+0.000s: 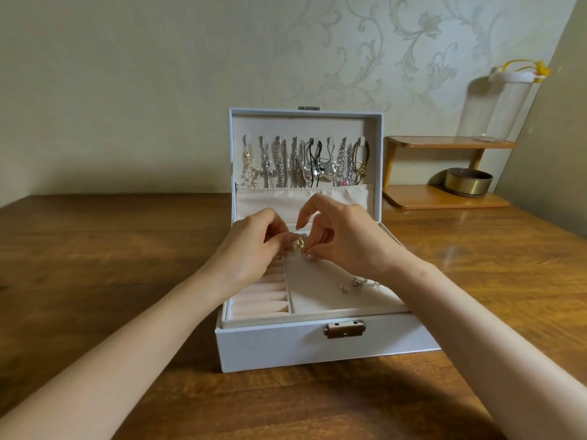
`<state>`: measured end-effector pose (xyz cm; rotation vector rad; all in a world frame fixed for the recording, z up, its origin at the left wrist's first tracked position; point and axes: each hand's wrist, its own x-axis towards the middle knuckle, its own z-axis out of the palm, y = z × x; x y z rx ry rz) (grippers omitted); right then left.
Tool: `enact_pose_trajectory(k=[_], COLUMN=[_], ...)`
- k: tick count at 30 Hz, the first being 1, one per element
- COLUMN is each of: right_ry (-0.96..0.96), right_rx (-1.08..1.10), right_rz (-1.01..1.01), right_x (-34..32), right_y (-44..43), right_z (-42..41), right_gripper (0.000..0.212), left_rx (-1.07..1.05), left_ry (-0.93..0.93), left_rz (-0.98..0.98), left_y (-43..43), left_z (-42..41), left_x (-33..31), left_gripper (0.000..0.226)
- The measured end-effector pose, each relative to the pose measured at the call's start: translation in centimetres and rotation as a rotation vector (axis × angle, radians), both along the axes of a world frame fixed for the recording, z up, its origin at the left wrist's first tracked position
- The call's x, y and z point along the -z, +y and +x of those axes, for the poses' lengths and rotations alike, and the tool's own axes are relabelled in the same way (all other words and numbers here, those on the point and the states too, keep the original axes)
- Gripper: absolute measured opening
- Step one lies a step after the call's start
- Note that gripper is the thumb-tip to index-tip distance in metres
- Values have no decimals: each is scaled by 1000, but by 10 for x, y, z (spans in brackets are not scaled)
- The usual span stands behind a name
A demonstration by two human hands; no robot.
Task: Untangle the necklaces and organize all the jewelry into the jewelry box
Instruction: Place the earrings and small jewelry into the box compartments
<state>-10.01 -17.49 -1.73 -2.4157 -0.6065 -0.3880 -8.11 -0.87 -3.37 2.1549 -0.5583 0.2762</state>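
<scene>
A white jewelry box point(286, 347) is sitting open on the wooden surface point(111, 249), its lid point(305, 122) standing upright at the back. Both hands are hovering over the far end of the box's top tray and meeting there. The left hand point(254, 246) is pinching a small gold piece point(298, 244) of jewelry between thumb and curled fingers. The right hand point(347, 241) is gripping the same piece from the other side with thumb and middle fingers, while its index finger is arching up free. What kind of piece it is cannot be told, nor whether it is touching the tray. It is being held at the far edge of the pale perforated earring panel point(320, 290).

A few small silver earrings point(349, 282) are lying on that panel near the right wrist. The ring rolls point(263, 296) are filling the tray's left compartment, partly hidden under the left wrist. The necklaces point(305, 163) are hanging in a row from hooks inside the lid, their lower ends dropping behind a gathered pocket point(286, 201). A metal clasp point(344, 329) is showing on the box's front wall.

At the back right a wooden shelf point(444, 201) is standing on the surface, carrying a round brass-coloured tin point(468, 182) on its lower board and a clear cylinder point(495, 109) with a white cap on its upper one
</scene>
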Motion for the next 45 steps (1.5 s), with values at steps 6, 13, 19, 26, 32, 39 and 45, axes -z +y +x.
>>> enact_pose_trajectory(k=[6, 13, 19, 26, 32, 39, 45], right_ry=[6, -35, -30, 100, 42, 263, 250], right_rx=[-3, -49, -30, -50, -34, -126, -107], right_rz=[-13, -44, -28, -60, 49, -195, -162], right_x=[0, 3, 3, -2, -29, -21, -16], right_y=[-2, 2, 1, -15, -40, -39, -38], right_z=[-1, -1, -1, -9, -22, -31, -30], right_gripper=[39, 37, 38, 27, 24, 16, 16], left_rx=[27, 76, 112, 129, 116, 78, 42], left_ry=[56, 112, 148, 167, 149, -65, -143], left_rz=[-61, -192, -251, -307, -237, 64, 187], left_y=[1, 2, 3, 6, 5, 2, 0], left_z=[1, 1, 0, -4, -4, -5, -5], left_x=[1, 1, -1, -1, 0, -1, -2], left_gripper=[12, 7, 10, 12, 15, 7, 9])
